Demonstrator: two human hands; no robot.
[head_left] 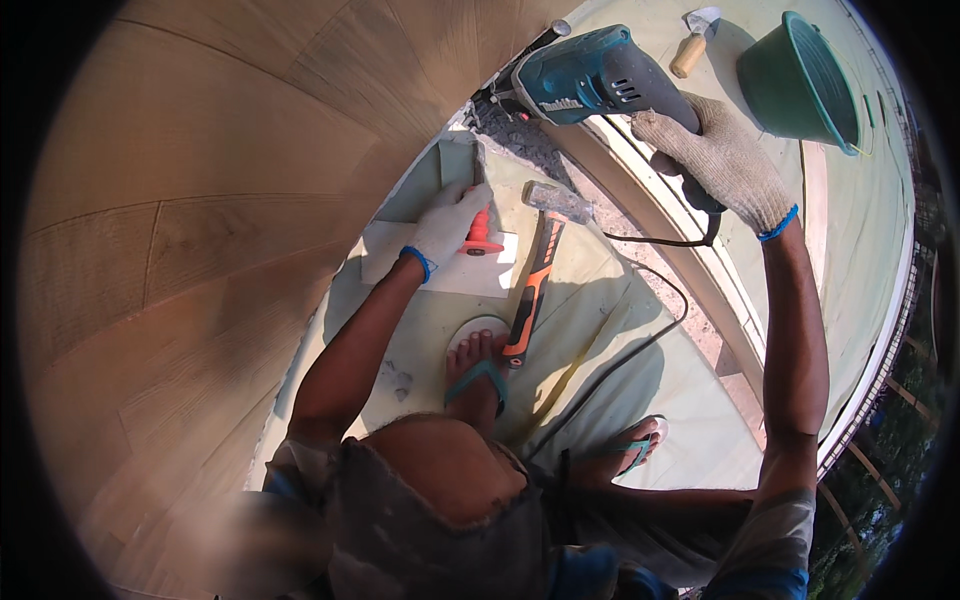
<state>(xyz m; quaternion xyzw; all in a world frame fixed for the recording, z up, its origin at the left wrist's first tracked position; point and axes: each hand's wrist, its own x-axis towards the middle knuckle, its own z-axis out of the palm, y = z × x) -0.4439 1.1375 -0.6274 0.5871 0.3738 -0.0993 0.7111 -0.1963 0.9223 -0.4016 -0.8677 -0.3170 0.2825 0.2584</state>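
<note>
My right hand [728, 165], in a knitted work glove with a blue cuff, is closed around the handle of a teal and black power drill [590, 78]. The drill lies level and points left, its front end near the brown plank wall. My left hand [448, 225], gloved too, is wrapped around the red grip of what looks like a chisel with a flared hand guard [483, 238]. Its grey shank points away beside the wall. Between my hands a hammer [535, 285] with an orange and black handle rests on the pale sheet, its head toward the far side.
A green bucket [795, 80] lies tipped at the far right, beside a trowel [692, 45] with a wooden handle. The drill's black cord [640, 350] loops across the sheet near my sandalled feet. Rubble [520, 140] fills a gap along a long pale beam [650, 220].
</note>
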